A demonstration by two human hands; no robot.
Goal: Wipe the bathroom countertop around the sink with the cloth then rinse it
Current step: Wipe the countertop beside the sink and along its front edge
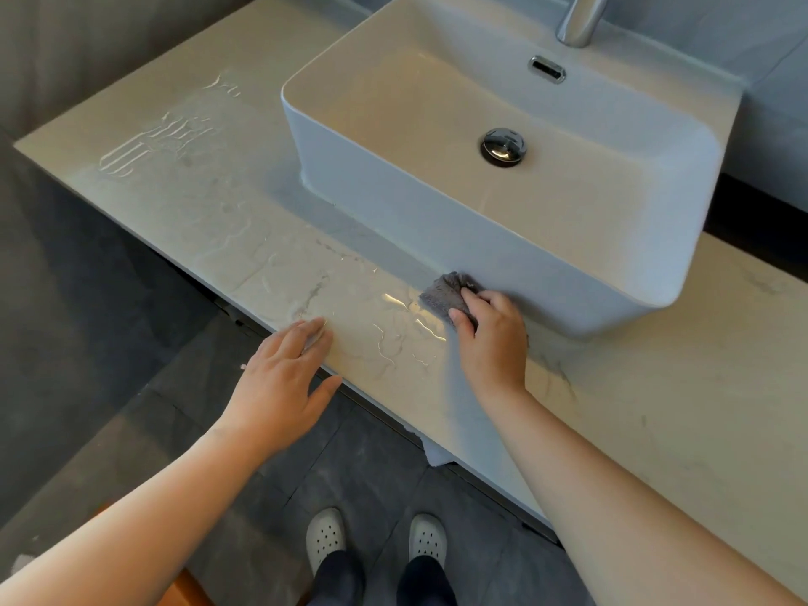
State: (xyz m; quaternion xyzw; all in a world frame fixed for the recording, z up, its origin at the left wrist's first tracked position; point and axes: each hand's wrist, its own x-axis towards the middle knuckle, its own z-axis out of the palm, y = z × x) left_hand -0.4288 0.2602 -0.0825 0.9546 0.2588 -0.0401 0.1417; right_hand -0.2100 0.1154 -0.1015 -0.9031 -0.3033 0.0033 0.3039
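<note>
My right hand [494, 343] presses a small grey cloth [446, 293] flat on the pale marble countertop [218, 220], right against the front wall of the white vessel sink [393, 220]. Part of the cloth is hidden under my fingers. My left hand [284, 378] rests at the counter's front edge, fingers spread on the surface, holding nothing. Wet streaks glisten on the counter between my hands and further left. The sink bowl looks dry, with a chrome drain plug [503, 146] in its middle.
A chrome faucet [579, 19] stands behind the sink, with an overflow slot [546, 70] below it. More countertop [699, 387] stretches to the right. Dark floor tiles and my two white shoes [376, 540] lie below the counter's edge.
</note>
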